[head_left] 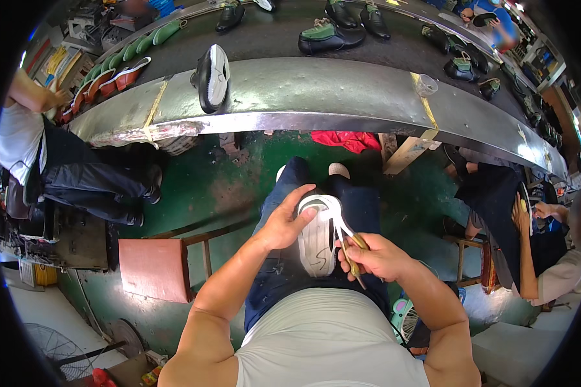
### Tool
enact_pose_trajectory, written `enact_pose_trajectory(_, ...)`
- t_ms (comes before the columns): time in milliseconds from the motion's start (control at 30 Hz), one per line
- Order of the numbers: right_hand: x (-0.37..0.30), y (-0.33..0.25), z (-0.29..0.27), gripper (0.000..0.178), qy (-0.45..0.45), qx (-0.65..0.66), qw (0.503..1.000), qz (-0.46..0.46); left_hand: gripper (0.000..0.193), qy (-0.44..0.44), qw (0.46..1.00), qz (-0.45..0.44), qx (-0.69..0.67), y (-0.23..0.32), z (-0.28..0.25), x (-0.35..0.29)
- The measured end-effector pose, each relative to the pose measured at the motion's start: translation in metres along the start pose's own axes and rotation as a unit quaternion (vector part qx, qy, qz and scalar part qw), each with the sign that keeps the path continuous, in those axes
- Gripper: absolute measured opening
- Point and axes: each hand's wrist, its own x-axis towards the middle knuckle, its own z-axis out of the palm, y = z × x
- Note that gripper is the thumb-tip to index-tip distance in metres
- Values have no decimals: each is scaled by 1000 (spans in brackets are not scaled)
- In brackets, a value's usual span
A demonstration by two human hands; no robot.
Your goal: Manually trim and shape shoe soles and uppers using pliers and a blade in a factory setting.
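A shoe point(317, 248) lies sole up across my lap, its pale underside carrying a dark hand-drawn mark. My left hand point(285, 221) grips its far end, the thumb pressing on the underside and the fingers round the edge. A white strip point(332, 210) loops round that end and runs down toward my right hand point(377, 257). That hand is closed on a pincer-like tool point(353, 259) with yellowish handles. The strip meets the tool by my fingers; whether its jaws clamp the strip, I cannot tell.
Ahead runs a metal-edged bench point(316, 71); a black shoe point(212, 79) leans on its edge, with more shoes point(329, 37) behind. A stool point(153, 269) stands left. A person point(29, 122) stands at left; another point(555, 258) sits at right. Red cloth point(347, 140) lies under the bench.
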Motion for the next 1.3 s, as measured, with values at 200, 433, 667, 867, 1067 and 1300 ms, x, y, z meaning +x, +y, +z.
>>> enact_pose_trajectory(200,53,26,-24,27,116,-404,898,-129,48,83,992,-14,-94,-39,-4,7)
enact_pose_trajectory(433,82,48,-38,30,195,-495,775,-341,54,29,989,-44,-136,-35,-29,6)
enact_pose_trajectory(667,31,12,-20,32,158,-588,777,-161,49,116,971,-93,-186,-26,-3,17)
enact_pose_trajectory(867,-12,24,-35,32,75,-388,887,-239,65,66,997,2,-31,10,15,-12)
enact_pose_trajectory(1067,47,23,-13,28,118,-96,882,-445,74,-24,969,210,131,35,35,-45)
enact_pose_trajectory(1300,46,22,-11,27,132,-191,872,-432,85,50,966,195,160,34,53,-61)
